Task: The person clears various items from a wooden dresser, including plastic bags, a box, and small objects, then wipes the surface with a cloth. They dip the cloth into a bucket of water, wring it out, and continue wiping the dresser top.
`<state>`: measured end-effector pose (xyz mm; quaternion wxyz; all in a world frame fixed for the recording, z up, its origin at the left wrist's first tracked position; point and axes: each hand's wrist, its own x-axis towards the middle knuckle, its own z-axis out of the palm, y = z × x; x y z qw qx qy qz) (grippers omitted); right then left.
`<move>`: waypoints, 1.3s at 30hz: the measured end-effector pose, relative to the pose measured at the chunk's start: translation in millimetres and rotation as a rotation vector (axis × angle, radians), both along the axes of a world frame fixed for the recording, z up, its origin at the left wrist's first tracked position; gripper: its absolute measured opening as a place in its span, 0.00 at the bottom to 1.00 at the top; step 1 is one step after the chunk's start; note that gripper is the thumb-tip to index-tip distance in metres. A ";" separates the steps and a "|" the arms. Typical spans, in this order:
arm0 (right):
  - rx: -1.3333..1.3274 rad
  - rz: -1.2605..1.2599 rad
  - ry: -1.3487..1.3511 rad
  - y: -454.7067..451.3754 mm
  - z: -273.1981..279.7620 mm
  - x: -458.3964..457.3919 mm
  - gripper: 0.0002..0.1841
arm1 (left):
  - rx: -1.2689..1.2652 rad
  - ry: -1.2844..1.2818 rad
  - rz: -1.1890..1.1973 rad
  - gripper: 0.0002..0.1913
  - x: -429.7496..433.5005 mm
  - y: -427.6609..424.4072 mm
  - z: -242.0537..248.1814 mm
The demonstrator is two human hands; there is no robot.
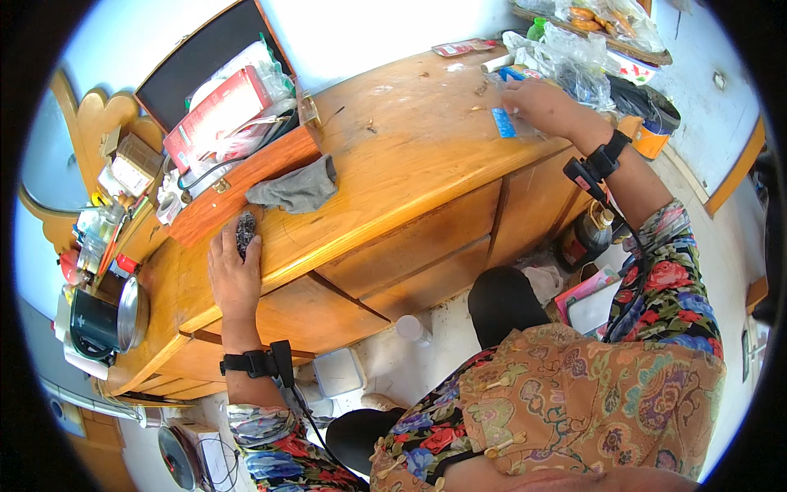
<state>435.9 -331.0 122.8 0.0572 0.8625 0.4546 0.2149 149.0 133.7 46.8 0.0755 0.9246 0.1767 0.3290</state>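
Observation:
My left hand point(235, 267) rests near the front edge of a wooden cabinet top point(393, 147), its thumb and fingers around a dark, speckled, fuzzy wad point(246, 234). A crumpled grey cloth point(298, 184) lies just beyond it, against an open wooden box point(246, 184). At the far right of the top, my right hand point(544, 109) pinches a clear plastic packet with a blue printed patch point(504, 123). Part of the packet is hidden under the hand. Crumpled clear plastic bags point(572, 61) lie just behind this hand.
The box holds a red carton point(218, 117) and plastic bags. A dark pot point(92, 323) and a metal lid point(132, 313) stand at the left end. A flat red packet point(464, 47) lies at the back. On the floor are a dark bottle point(584, 237) and a white tub point(339, 372).

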 end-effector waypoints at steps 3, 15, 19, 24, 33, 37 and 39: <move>-0.071 -0.075 0.072 -7.0 7.7 4.7 0.06 | 0.011 -0.018 -0.026 0.24 1.5 2.8 -2.1; -0.247 -0.186 0.083 66.6 10.2 93.9 0.13 | 0.062 0.004 -0.029 0.24 1.5 9.4 -4.6; -0.246 -0.061 0.197 65.3 9.5 71.6 0.12 | 0.055 0.001 -0.049 0.24 2.8 11.7 -5.0; -0.137 0.262 0.222 53.0 13.7 -17.0 0.04 | 0.042 -0.021 -0.047 0.25 3.8 11.2 -6.2; -0.011 0.306 0.751 36.1 46.5 -60.7 0.14 | 0.079 -0.041 -0.037 0.25 5.4 13.3 -7.4; 0.093 0.181 0.666 81.1 52.2 24.4 0.16 | 0.105 -0.052 -0.043 0.25 3.0 11.5 -6.6; 0.198 0.100 0.594 107.2 43.2 66.6 0.17 | 0.095 -0.044 -0.029 0.25 2.6 8.6 -4.9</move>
